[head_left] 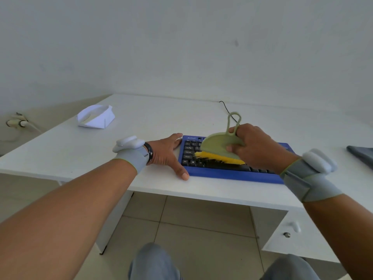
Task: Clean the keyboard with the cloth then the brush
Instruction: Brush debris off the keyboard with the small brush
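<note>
Right hand [256, 144] grips brush [218, 146], bristles down, lengthwise along keyboard [232, 172].

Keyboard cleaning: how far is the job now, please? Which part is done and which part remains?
The cloth step seems over: neither hand holds a cloth, and a dark folded thing at the right edge may be it. Now the right hand grips the brush, its yellow bristles on the keys of the keyboard, while the left hand steadies the left end. The right-side keys look still unbrushed.
</note>
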A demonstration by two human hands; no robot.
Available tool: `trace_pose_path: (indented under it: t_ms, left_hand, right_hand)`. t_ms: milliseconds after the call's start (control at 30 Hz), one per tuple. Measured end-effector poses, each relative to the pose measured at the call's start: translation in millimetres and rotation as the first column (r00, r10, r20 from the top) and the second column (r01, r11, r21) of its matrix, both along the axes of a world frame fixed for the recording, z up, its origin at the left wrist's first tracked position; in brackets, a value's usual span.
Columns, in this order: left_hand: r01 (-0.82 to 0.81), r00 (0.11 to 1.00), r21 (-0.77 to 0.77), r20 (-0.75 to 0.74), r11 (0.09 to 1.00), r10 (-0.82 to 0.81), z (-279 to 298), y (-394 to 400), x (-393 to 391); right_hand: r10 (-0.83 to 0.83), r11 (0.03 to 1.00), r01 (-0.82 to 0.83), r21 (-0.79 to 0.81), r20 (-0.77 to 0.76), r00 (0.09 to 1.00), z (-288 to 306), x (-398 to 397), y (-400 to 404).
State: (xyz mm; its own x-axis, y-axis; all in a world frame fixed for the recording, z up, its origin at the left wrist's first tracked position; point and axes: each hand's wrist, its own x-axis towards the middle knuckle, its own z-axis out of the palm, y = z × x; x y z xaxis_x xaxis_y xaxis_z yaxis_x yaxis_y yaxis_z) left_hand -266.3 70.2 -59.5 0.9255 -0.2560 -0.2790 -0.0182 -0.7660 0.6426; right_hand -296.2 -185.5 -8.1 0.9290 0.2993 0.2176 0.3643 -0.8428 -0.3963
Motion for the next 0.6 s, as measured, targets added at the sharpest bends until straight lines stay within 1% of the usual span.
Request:
trace_pose_path:
  t_ms: [133, 233, 300, 400, 467, 533, 600]
  left_hand:
    - [0.022, 1.0, -0.019, -0.002, 1.0, -0.022, 2.4, 0.0, -0.6]
    - [0.037, 0.999, 0.007, 0.005, 0.999, -0.037, 3.8, 1.1, 0.4]
    - [0.033, 0.999, 0.074, 0.022, 0.997, -0.035, 5.3, 2.6, 1.0]
    - [0.002, 0.999, 0.241, 0.051, 0.971, -0.014, 5.3, 3.2, 0.1]
    - [0.003, 0.997, 0.275, 0.071, 0.962, -0.023, 2.5, 4.0, -0.8]
    - [0.011, 0.997, 0.253, 0.074, 0.968, -0.031, 0.5, 4.4, -2.0]
    - [0.012, 0.997, 0.245, 0.069, 0.969, -0.03, -1.0, 5.3, -2.2]
  right_hand:
    - [-0.018, 0.998, 0.02, -0.06, 0.032, 0.999, 14.7, -3.7, -13.7]
    - [0.02, 1.0, -0.019, -0.009, 0.119, 0.993, 22.1, -0.1, 1.3]
    - [0.024, 0.998, -0.034, 0.049, 0.183, 0.983, 20.6, 4.7, 23.0]
    - [0.023, 0.997, -0.04, 0.067, 0.238, 0.971, 10.9, 15.4, 53.3]
    - [-0.01, 0.999, 0.001, 0.035, 0.247, 0.969, 6.4, 25.2, 67.3]
    - [-0.057, 0.997, 0.066, -0.026, 0.256, 0.965, 4.6, 33.4, 74.5]
    - [-0.067, 0.993, 0.089, -0.081, 0.236, 0.969, 3.0, 36.5, 76.9]
